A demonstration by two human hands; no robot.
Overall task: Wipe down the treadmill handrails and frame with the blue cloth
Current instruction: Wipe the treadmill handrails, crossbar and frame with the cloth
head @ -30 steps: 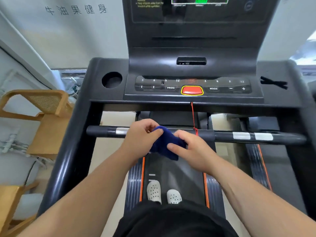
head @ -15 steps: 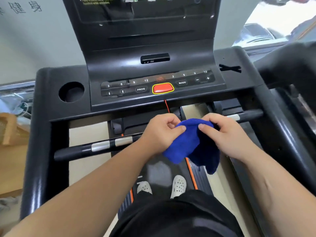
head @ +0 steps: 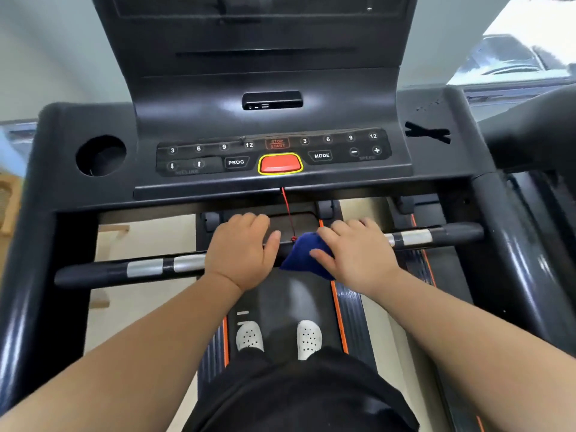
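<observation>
A black front handrail (head: 143,269) with silver bands runs across the treadmill below the console. My left hand (head: 241,254) is wrapped over the bar near its middle. Just to its right, my right hand (head: 355,254) presses a bunched blue cloth (head: 300,257) onto the bar; the cloth hangs a little below the rail. The black side frame arms (head: 517,244) slope down on both sides. Part of the cloth is hidden under my right palm.
The console (head: 274,163) with a red stop button and a thin red safety cord (head: 288,213) sits just above my hands. A round cup holder (head: 101,155) is at the left. My white shoes (head: 277,338) stand on the belt. A wooden chair is at far left.
Both hands were lifted with the cloth held between them; now the left hand has let go and grips the bar, and the right hand has pushed the cloth down onto the rail.
</observation>
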